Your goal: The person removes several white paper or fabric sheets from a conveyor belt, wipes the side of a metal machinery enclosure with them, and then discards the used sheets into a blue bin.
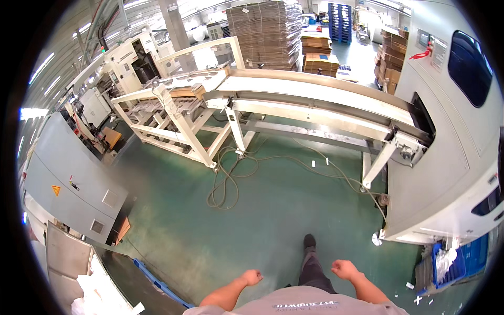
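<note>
My left hand (pixel 253 276) hangs low at the left of my body, its fingers loosely curled in, with nothing showing in them. On the other side my right hand (pixel 344 269) is also curled into a loose fist, and I see no object in it. Neither hand touches anything. One dark shoe (pixel 310 241) is stretched out ahead on the green floor (pixel 252 210). Beyond it stands a long conveyor (pixel 325 97) with a white belt, running into a large grey machine (pixel 420 199) on the right.
Loose cables (pixel 226 184) lie coiled on the floor below the conveyor. A grey cabinet (pixel 79 173) stands left, near a bin (pixel 58 262) with white scraps. At lower right are blue crates (pixel 451 268). Wrapped cardboard stacks (pixel 262 37) rise behind the conveyor.
</note>
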### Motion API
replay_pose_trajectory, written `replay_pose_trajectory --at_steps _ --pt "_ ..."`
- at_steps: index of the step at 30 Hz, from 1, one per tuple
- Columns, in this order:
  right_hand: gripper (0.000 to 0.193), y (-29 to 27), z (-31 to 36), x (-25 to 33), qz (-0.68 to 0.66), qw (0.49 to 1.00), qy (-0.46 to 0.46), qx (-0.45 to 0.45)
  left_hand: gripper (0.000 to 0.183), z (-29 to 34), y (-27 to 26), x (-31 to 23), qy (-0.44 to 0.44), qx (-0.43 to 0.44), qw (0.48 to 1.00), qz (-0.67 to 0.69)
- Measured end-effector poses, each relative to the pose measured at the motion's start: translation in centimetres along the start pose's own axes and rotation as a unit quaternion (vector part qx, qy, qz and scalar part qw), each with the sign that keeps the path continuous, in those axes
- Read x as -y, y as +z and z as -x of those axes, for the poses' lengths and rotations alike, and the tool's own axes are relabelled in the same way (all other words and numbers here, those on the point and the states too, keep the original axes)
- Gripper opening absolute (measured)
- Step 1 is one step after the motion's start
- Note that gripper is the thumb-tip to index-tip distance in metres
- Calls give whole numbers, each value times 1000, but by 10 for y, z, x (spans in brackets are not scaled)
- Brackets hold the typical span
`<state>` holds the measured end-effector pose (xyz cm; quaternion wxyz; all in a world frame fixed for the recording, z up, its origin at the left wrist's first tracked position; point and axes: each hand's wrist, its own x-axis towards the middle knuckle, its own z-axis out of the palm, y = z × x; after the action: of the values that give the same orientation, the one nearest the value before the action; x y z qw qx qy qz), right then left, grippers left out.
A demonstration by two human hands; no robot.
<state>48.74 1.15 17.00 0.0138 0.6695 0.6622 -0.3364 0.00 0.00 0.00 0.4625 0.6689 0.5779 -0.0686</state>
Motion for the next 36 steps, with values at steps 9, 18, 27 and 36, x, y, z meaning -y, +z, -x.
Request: replay_pose_trajectory --at_steps 9,18,27,36 --pt "31 -40 -219 107 -69 988 -133 37 41 18 -153 41 -238 -72 966 77" --pt "30 -231 -432 245 -65 959 -276 12 33 -112 -264 21 -246 -217 888 321" --pt "30 -332 -602 338 -142 967 -213 13 25 -220 -366 62 -283 -91 930 216" --pt "39 -428 -788 487 -106 930 -341 -93 32 -329 -596 65 -260 -184 931 179"
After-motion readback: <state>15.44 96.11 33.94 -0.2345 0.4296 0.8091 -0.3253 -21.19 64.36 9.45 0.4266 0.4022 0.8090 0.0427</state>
